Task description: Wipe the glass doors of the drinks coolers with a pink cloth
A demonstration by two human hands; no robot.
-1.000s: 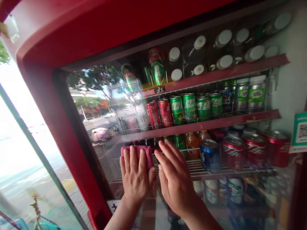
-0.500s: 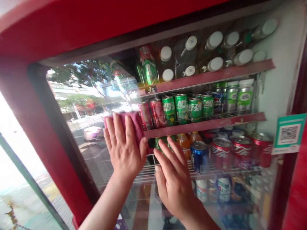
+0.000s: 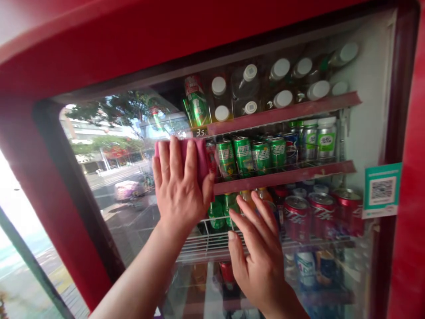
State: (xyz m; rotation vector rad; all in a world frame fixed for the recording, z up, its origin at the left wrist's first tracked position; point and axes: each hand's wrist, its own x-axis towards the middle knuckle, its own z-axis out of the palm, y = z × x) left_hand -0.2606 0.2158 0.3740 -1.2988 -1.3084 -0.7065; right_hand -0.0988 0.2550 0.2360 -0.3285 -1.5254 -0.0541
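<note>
My left hand point(image 3: 181, 186) lies flat with fingers stretched over a folded pink cloth point(image 3: 199, 153), holding it against the glass door point(image 3: 133, 239) of a drinks fridge. The thumb rests along the cloth's right edge. To the right and lower, my right hand point(image 3: 257, 248) has its fingers apart and carries nothing. It is at the glass, but whether the fingertips touch it I cannot tell. Behind the glass, green cans point(image 3: 242, 155) stand on a shelf just right of the cloth. Part of a red can point(image 3: 211, 157) is hidden by the cloth and my left hand.
A red frame point(image 3: 159, 40) surrounds the glass. White-capped bottles point(image 3: 280, 68) fill the top shelf, and red cans point(image 3: 297, 217) stand lower right. A teal QR-code sticker point(image 3: 381, 190) is at the right edge. A street and trees point(image 3: 122, 110) reflect on the left.
My left hand and the pink cloth have moved right and slightly up across the glass. My right hand has shifted right too. The view has also shifted slightly.
</note>
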